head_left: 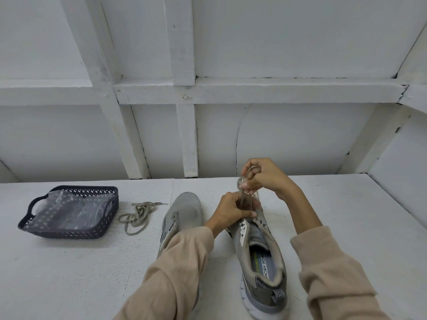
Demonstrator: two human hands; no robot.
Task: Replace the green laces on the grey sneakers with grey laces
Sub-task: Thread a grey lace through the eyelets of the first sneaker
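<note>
"MORY FOA" on the sneaker insole (264, 263)

The scene is taken from one wide-angle camera worn on the head, pointed forward and down over a white table (69, 273). The left hand (231, 211) and right hand (265, 179) are caught close, below centre, the sleeves (175, 273) cut off by the bottom edge (straight edges are bowed by the lens). The upper half is filled by a panelled wall (288, 42).
</note>
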